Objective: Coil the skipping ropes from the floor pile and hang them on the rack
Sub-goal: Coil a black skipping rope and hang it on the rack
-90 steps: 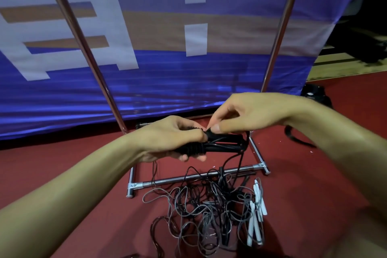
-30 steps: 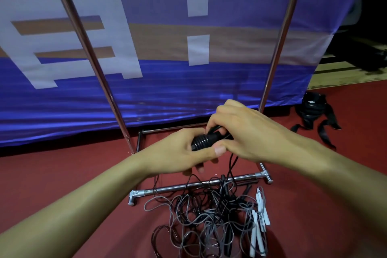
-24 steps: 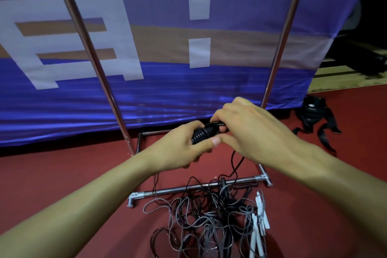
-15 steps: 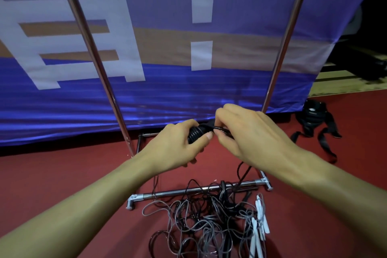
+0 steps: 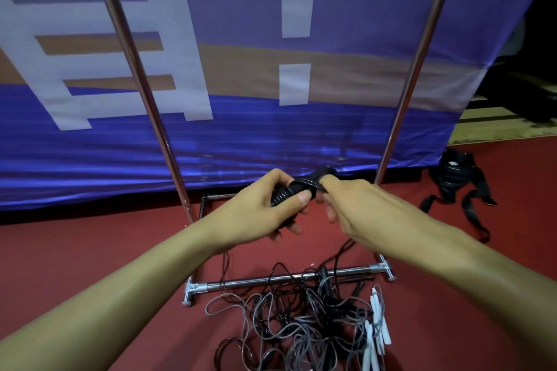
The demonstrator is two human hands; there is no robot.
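blue and tan banner cloth (image 5: 271, 135) hangs behind everything, above the red floor (image 5: 75, 256). the chrome rack (image 5: 283, 278) stands in front of it, two uprights rising from a base bar. just this side of the bar lies the tangled pile of skipping ropes (image 5: 301, 331), black and grey cords with white handles (image 5: 376, 331) at its right edge. my left hand (image 5: 256, 214) grips the black coiled rope (image 5: 289, 194) above the base, thumb on top. my right hand (image 5: 355, 205) pinches a turn of cord on it.
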